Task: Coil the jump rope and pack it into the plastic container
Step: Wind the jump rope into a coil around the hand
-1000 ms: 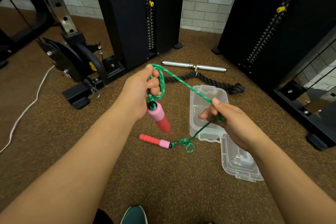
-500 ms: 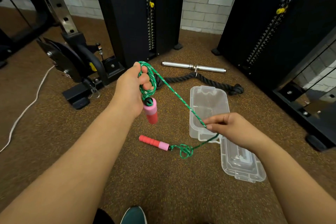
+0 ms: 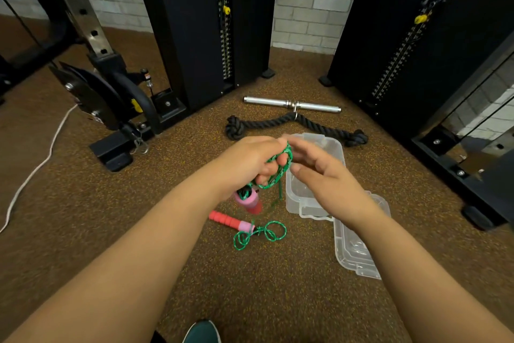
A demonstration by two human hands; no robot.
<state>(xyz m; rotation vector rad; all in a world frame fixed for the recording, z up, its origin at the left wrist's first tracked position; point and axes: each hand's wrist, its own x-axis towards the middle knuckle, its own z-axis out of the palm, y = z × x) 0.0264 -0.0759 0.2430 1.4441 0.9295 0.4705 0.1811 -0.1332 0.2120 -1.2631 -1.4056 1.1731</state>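
Observation:
My left hand (image 3: pixel 250 161) grips several loops of the green jump rope (image 3: pixel 281 168), and one pink-and-red handle (image 3: pixel 249 200) hangs below that fist. My right hand (image 3: pixel 319 173) is right beside the left one, fingers pinching the rope at the coil. A thin strand drops from the hands to the floor, where the other red-and-pink handle (image 3: pixel 228 221) lies with a few loose green loops (image 3: pixel 261 234). The clear plastic container (image 3: pixel 328 145) sits on the floor under my right hand, partly hidden by it. Its clear lid (image 3: pixel 356 253) lies just in front of it.
A black rope attachment (image 3: pixel 278 121) and a chrome bar (image 3: pixel 292 104) lie on the brown rubber floor behind the container. Black weight-machine columns (image 3: pixel 200 22) stand behind and to the right. A white cord (image 3: pixel 36 167) runs along the left. My shoe tip (image 3: pixel 201 333) shows at the bottom.
My right hand has come up and left from over the container to meet the left hand, laying another loop on the coil. The slack on the floor has shortened into small loops by the handle.

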